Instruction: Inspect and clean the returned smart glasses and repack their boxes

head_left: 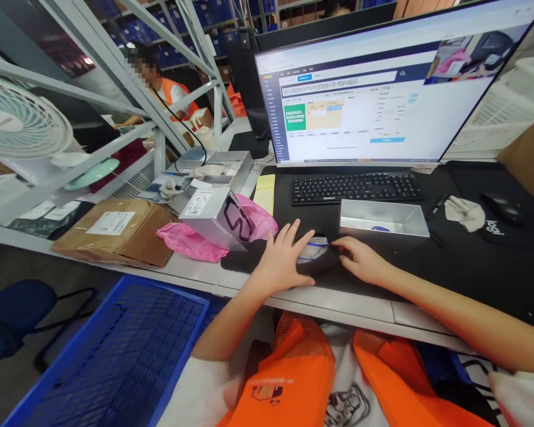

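A small clear zip bag [314, 249] with blue edging lies on the black desk mat between my hands. My left hand [282, 261] is open with fingers spread, on the bag's left side and partly over it. From the right, my right hand [362, 260] reaches its index fingertip to the bag's edge; its fingers are loosely bent and apart, with no held thing showing. Just behind the right hand stands an open silver box tray [382, 220] with a small blue item inside. Left of my left hand, a silver box [218, 219] rests on pink plastic wrap [191, 242].
A keyboard [356, 188] lies below the monitor [360, 107]. A mouse [502, 209], crumpled cloth [465, 213] and pen are at right. A taped carton [115, 234] sits left, above a blue crate [129, 350]. Beyond the metal frame is a fan [22, 118] and another person [173, 95].
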Motion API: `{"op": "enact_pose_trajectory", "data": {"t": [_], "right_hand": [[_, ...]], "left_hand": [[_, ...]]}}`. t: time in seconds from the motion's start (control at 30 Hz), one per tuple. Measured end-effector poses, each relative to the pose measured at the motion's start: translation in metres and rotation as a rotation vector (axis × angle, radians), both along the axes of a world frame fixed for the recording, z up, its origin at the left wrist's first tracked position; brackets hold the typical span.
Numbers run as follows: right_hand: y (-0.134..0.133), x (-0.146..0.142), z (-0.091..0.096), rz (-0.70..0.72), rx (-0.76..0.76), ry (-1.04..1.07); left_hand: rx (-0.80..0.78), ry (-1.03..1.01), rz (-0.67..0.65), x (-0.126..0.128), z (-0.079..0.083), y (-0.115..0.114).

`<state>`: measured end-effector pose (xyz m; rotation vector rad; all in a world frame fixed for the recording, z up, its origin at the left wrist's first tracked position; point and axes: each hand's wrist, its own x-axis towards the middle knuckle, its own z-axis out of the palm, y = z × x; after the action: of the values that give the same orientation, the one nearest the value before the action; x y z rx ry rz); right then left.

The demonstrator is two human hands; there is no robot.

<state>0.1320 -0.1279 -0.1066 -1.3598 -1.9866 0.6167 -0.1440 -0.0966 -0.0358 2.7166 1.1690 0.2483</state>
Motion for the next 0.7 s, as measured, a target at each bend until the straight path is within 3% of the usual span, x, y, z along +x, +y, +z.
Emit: {"op": "enact_pose_trajectory", "data": {"t": [0.13,0.3,0.4,0.5,0.7], "right_hand": [[-0.01,-0.018,0.023,0.025,0.213,-0.061],[-0.015,-0.039,0.062,0.127,0.318,-0.417],[-0.014,-0.03,0.065,0.168,0.318,-0.49],[-0.017,-0.014,0.058,0.173,0.318,-0.481],[-0.028,-0.017,0.058,0.173,0.337,-0.457]], "left_hand": [[0.004,0.012,-0.073,0.005,0.008,0.005],[0.058,-0.118,-0.248,0.011,0.015,0.002],[0.046,-0.151,-0.246,0.01,0.011,-0.001],[-0.062,-0.214,-0.207,0.007,-0.001,-0.003],[-0.078,-0.594,-0.275,0.021,-0.028,-0.008]]}}
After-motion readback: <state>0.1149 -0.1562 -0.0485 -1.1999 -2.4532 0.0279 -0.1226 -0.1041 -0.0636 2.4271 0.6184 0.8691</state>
